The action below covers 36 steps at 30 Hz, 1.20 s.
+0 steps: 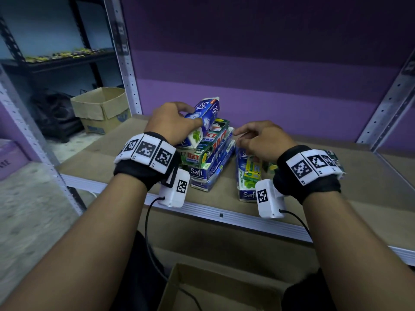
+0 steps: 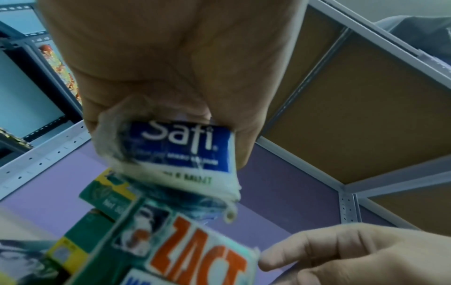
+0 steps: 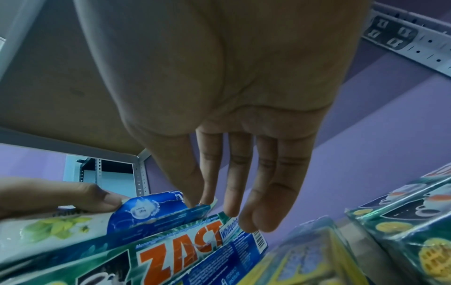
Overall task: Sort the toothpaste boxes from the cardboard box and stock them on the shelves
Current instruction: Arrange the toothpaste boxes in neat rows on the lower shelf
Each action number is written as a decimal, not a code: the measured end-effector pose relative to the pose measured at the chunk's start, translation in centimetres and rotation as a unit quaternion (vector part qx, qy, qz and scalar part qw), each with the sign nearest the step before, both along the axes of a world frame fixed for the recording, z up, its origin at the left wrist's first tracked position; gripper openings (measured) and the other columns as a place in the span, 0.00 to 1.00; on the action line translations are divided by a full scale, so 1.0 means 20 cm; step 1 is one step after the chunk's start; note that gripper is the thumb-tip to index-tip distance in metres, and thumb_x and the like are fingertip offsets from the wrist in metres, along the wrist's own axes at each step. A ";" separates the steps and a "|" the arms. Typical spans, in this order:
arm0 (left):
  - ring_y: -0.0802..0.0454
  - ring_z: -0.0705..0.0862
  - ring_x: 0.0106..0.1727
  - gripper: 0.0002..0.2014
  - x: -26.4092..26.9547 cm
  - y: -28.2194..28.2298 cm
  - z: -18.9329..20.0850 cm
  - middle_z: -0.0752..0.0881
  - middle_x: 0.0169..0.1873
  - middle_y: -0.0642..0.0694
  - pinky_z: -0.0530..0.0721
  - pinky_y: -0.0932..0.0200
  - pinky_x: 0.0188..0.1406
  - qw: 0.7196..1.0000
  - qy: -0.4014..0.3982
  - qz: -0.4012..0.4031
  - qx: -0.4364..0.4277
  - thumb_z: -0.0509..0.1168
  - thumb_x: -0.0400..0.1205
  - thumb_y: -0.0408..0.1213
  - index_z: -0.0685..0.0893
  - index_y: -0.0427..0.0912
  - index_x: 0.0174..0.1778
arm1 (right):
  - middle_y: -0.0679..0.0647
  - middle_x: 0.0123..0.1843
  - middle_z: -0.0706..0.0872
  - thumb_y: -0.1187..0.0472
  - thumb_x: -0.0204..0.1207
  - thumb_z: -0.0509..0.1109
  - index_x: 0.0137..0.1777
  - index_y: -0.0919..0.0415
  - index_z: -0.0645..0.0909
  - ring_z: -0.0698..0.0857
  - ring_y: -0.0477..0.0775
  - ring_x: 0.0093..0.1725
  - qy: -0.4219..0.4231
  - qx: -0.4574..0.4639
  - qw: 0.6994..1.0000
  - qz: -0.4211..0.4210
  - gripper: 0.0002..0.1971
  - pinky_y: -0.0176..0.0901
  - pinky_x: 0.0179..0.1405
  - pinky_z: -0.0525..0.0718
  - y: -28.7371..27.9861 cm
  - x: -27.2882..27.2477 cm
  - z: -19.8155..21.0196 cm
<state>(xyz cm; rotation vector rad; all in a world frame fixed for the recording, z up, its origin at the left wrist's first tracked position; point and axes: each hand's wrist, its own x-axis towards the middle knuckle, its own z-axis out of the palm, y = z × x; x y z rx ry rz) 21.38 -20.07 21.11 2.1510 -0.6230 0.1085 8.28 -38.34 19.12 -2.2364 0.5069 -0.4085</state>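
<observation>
Safi box (image 1: 203, 118), near end hidden by gripping left hand (image 1: 170, 124), tilts over the stack (image 1: 208, 153); right hand (image 1: 258, 140) hovers, fingers relaxed.

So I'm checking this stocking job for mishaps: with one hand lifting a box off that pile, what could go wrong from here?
1. The pile looks uneven, with mixed brands stacked askew near the shelf's front edge; pulling the blue box away could drag others off.
2. The left hand holds the blue box at its crumpled end; that grip may slip or crush it further.
3. The right hand hovers open by the pile and isn't visibly steadying it.
</observation>
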 end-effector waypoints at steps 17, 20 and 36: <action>0.51 0.85 0.47 0.10 0.25 0.21 -0.11 0.90 0.46 0.51 0.77 0.60 0.47 0.994 -0.034 0.088 0.056 0.71 0.77 0.50 0.91 0.54 0.51 | 0.53 0.57 0.83 0.45 0.78 0.70 0.67 0.39 0.79 0.84 0.55 0.54 0.025 -0.095 0.995 0.031 0.17 0.42 0.54 0.80 0.15 0.12 -0.02; 0.48 0.86 0.49 0.09 0.29 0.24 -0.13 0.91 0.49 0.49 0.81 0.58 0.49 0.991 -0.037 0.099 0.087 0.72 0.77 0.48 0.92 0.54 0.51 | 0.56 0.64 0.76 0.43 0.79 0.69 0.71 0.36 0.75 0.82 0.56 0.61 0.036 -0.099 0.994 0.031 0.20 0.39 0.65 0.75 0.18 0.15 -0.03; 0.41 0.86 0.51 0.16 0.28 0.19 -0.20 0.83 0.64 0.46 0.89 0.42 0.48 0.991 -0.045 0.035 0.117 0.80 0.71 0.43 0.88 0.58 0.54 | 0.63 0.85 0.46 0.48 0.83 0.47 0.79 0.28 0.61 0.69 0.68 0.78 0.137 -0.091 0.985 0.051 0.25 0.53 0.81 0.66 0.30 0.24 -0.05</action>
